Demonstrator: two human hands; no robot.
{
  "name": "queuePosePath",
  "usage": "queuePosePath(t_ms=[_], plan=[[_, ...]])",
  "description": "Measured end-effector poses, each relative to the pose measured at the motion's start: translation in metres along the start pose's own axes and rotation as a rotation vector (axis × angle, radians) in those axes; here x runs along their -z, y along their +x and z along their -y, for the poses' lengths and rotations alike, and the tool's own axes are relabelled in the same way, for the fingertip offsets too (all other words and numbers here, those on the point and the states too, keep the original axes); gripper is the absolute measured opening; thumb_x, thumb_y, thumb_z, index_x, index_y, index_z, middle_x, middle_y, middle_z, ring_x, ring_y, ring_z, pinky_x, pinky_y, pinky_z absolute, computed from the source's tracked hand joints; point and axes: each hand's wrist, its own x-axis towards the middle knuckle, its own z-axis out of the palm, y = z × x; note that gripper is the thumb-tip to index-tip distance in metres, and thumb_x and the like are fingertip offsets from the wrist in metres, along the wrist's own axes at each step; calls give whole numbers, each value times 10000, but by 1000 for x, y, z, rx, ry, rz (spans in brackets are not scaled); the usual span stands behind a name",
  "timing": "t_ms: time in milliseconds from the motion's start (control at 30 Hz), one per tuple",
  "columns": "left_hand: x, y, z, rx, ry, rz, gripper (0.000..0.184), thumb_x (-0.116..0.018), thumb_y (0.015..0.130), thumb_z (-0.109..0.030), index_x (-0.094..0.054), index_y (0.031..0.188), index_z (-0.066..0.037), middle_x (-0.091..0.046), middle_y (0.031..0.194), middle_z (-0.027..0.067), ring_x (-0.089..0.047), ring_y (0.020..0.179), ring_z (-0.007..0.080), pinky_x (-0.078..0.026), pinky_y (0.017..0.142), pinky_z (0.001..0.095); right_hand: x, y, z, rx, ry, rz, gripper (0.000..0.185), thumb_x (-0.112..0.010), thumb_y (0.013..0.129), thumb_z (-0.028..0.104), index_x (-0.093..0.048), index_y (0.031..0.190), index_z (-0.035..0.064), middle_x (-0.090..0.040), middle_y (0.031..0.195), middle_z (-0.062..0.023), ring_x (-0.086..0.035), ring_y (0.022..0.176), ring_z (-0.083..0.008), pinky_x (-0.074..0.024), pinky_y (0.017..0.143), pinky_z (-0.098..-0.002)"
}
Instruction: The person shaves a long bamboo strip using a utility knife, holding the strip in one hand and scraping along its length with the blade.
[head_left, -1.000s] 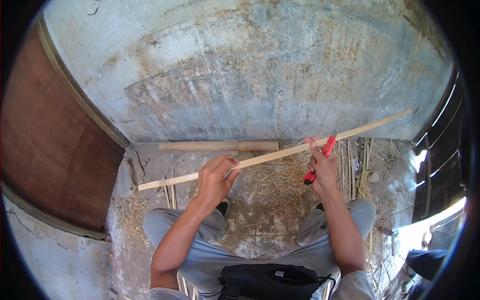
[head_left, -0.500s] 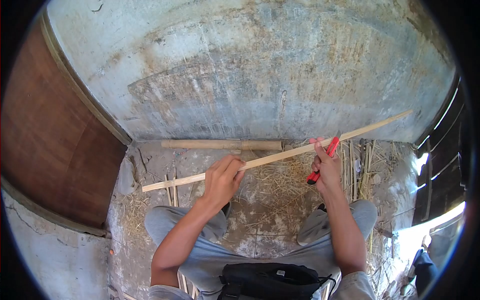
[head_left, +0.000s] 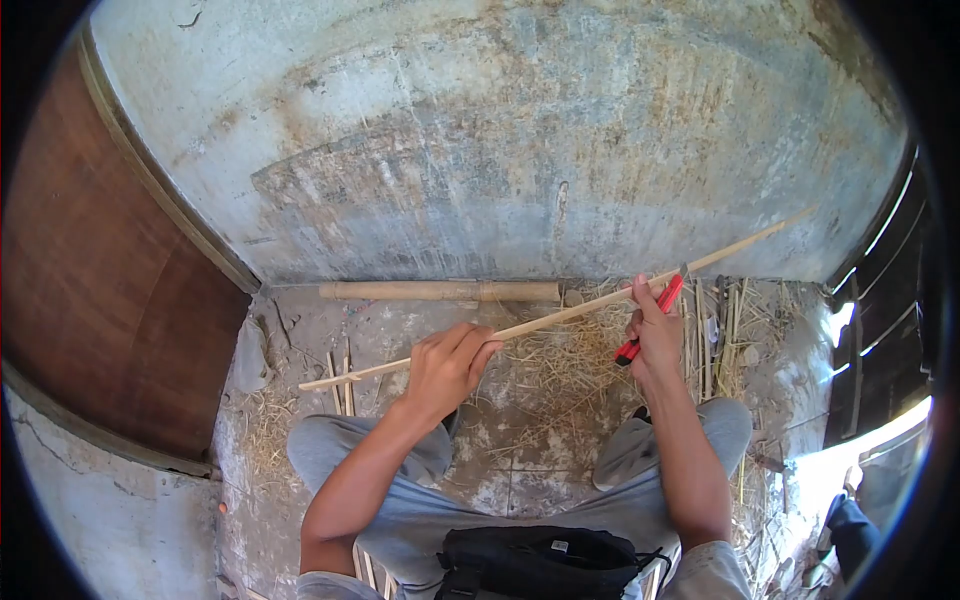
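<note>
A long, pale bamboo strip [head_left: 560, 317] slants across the view, its right end higher, held up off the floor. My left hand [head_left: 448, 362] is closed round it left of the middle, fingers over the top. My right hand [head_left: 655, 328] grips a red utility knife [head_left: 668, 294] with a black end, its short blade pointing up beside the strip. The thumb and fingers of that same hand touch the strip near the knife. The strip's narrow edge now faces me, so it looks thin.
A bamboo pole [head_left: 440, 291] lies along the foot of the stained wall [head_left: 480, 150]. Shavings [head_left: 565, 370] litter the floor between my knees, and several split strips [head_left: 715, 340] lie at the right. A black bag [head_left: 540, 562] rests on my lap. A brown door panel [head_left: 120, 270] stands left.
The bamboo strip has turned about its length, from its broad face to its narrow edge. Its left end has shifted slightly right. Both hands stay almost where they were.
</note>
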Motion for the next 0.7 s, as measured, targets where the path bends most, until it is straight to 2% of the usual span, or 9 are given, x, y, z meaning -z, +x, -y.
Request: queuePosePath(t_ms=[33, 67, 133, 200, 267, 433, 700], plan=[[0, 0, -1, -5, 7, -8, 143, -729, 835, -135, -662, 911, -33, -649, 791, 88, -644, 646, 279, -513, 548, 369, 0, 1, -1, 19, -17, -59, 237, -759, 877, 272, -610, 858, 89, -567, 663, 23, -396, 446, -39, -327, 416, -224], [0, 1, -1, -10, 15, -15, 158, -730, 839, -148, -673, 927, -30, -648, 779, 87, -643, 642, 279, -513, 548, 369, 1, 1, -1, 18, -17, -60, 237, -759, 877, 272, -610, 858, 89, -567, 663, 23, -396, 446, -39, -327, 416, -224], [0, 2, -2, -17, 18, -13, 175, -730, 839, -150, -679, 950, -26, -653, 787, 93, -646, 649, 278, -515, 551, 368, 1, 0, 2, 10, -69, -87, 286, -784, 853, 298, -586, 816, 94, -480, 608, 50, -402, 444, -44, -323, 413, -228], [1, 3, -3, -24, 20, -11, 194, -730, 839, -153, -685, 973, -21, -658, 795, 98, -650, 657, 277, -517, 554, 368, 2, 0, 1, 0, -71, -92, 287, -787, 851, 294, -582, 810, 96, -495, 619, 43, -402, 444, -45, -322, 412, -230], [2, 5, -4, -47, 19, -42, 235, -772, 791, -114, -698, 993, -22, -699, 885, 106, -676, 695, 274, -534, 575, 350, 4, 2, -1, -8, -73, -98, 289, -789, 848, 290, -578, 804, 98, -510, 630, 37, -403, 445, -45, -321, 411, -232], [1, 4, -4, -71, 14, -55, 270, -779, 777, -116, -702, 1018, -20, -701, 903, 105, -678, 715, 265, -532, 574, 339, 4, 2, 0, -45, -85, -141, 306, -804, 833, 289, -574, 807, 88, -544, 697, -2, -407, 444, -54, -321, 412, -239], [0, 2, -5, -112, 19, -102, 301, -809, 726, -75, -709, 1006, -25, -706, 886, 100, -680, 698, 238, -520, 552, 329, 4, 2, -1, -26, -65, -128, 321, -807, 829, 295, -562, 791, 91, -550, 707, -11, -412, 444, -57, -333, 411, -237]])
